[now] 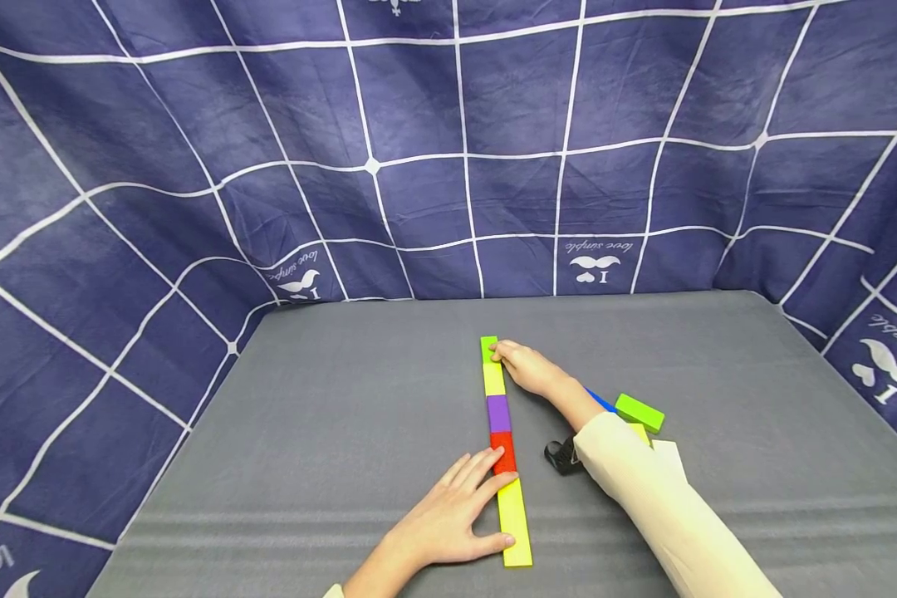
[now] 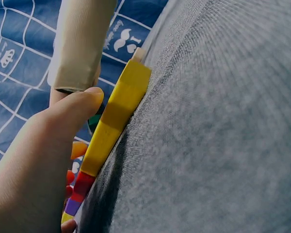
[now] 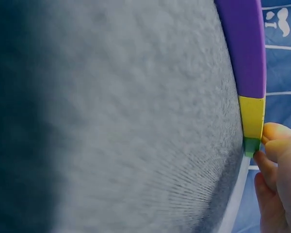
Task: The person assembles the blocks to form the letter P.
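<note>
A straight row of blocks runs away from me on the grey table: a long yellow block [image 1: 515, 523], then a red block [image 1: 503, 457], a purple block [image 1: 498, 414], a short yellow block [image 1: 494, 379] and a green block [image 1: 488, 350] at the far end. My left hand [image 1: 456, 515] lies along the row's left side, fingers spread, its thumb touching the long yellow block and its fingertips the red one. At the far end, my right hand [image 1: 526, 368] holds the green block between thumb and fingertips, partly covering it.
Right of the row, partly behind the right sleeve [image 1: 643, 482], lie another green block [image 1: 639, 413], a blue piece [image 1: 600, 399], a yellow piece [image 1: 639, 432] and a black object [image 1: 562, 456]. A blue checked cloth [image 1: 419, 199] hangs around the table.
</note>
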Demonstrator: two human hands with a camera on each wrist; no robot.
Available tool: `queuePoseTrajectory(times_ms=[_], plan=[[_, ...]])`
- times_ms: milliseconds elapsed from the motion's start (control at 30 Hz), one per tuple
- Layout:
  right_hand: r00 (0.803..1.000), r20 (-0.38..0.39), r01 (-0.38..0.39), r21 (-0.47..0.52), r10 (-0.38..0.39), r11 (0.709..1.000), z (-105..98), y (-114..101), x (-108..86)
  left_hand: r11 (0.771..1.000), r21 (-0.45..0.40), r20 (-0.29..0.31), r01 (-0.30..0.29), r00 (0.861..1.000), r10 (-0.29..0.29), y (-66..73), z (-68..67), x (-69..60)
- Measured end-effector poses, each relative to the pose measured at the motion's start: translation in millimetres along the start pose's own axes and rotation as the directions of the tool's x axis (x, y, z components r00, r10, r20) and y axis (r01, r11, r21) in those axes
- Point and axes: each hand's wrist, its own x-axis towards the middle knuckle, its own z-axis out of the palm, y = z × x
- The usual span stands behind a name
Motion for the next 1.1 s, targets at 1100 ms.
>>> queuePoseTrajectory(times_ms=[1100], plan=[[0.908, -0.108, -0.418, -0.171, 0.404, 0.892, -57.2, -17.6, -112.2, 0.999, -0.038, 0.017, 0.006, 1.000, -0.006, -1.0, 0.9, -0.9]])
